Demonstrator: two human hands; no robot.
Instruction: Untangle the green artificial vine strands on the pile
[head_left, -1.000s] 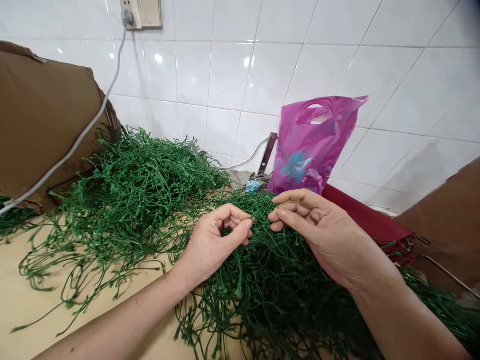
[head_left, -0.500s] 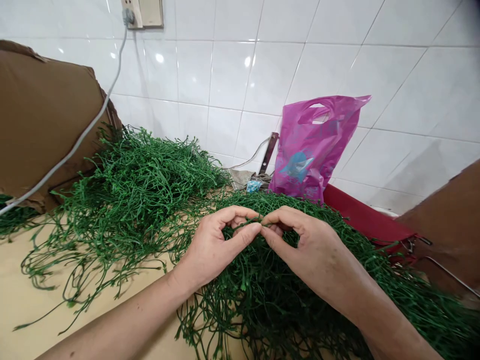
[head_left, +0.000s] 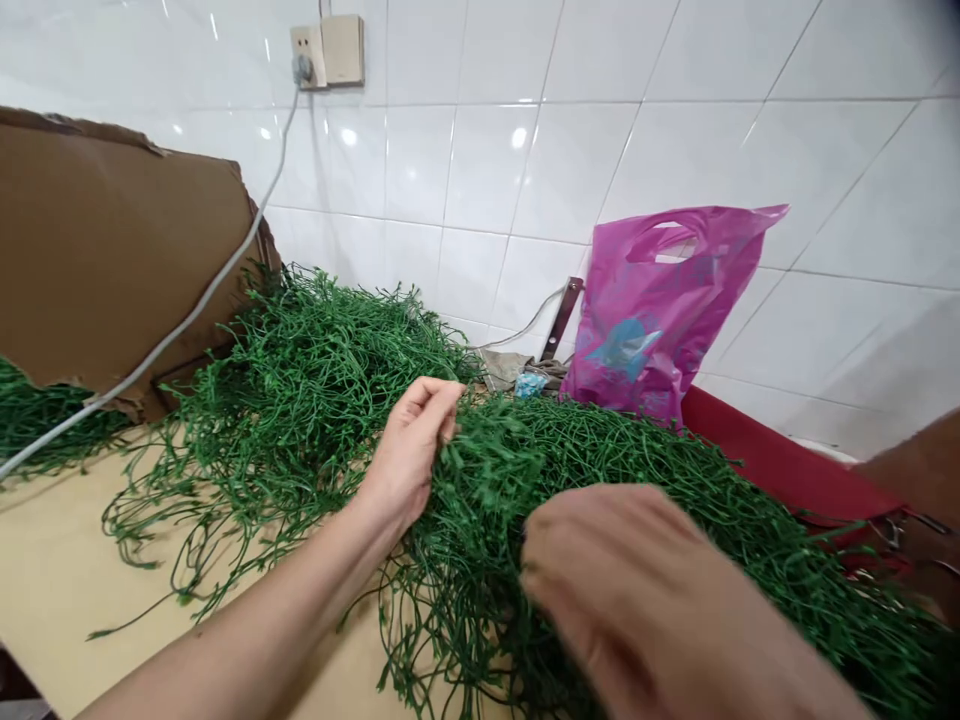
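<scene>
My left hand point(head_left: 409, 445) is closed in a pinch, thumb against the forefinger, above the green pile. Right beside its fingertips hangs a blurred sprig of thin green artificial stems point(head_left: 495, 455), which it seems to grip. Lower and to the right, my right hand point(head_left: 622, 570) is smeared by motion, its back towards me and its fingers hidden. Under both hands spreads a large heap of green plastic stems point(head_left: 630, 445) with small budded tips. A second heap of the same stems point(head_left: 337, 350) lies to the left.
A brown cardboard box point(head_left: 112, 250) stands at the left, with a grey cable point(head_left: 202, 300) running across it from a wall socket point(head_left: 307, 60). A pink plastic bag point(head_left: 660, 310) leans by the tiled wall. Beside it lies a red bag point(head_left: 787, 470). The tabletop point(head_left: 60, 560) is tan.
My hands, which met at the fingertips on a green strand, have come apart. The right has moved down and towards me; the left has shifted slightly left and up. The view has swung somewhat left.
</scene>
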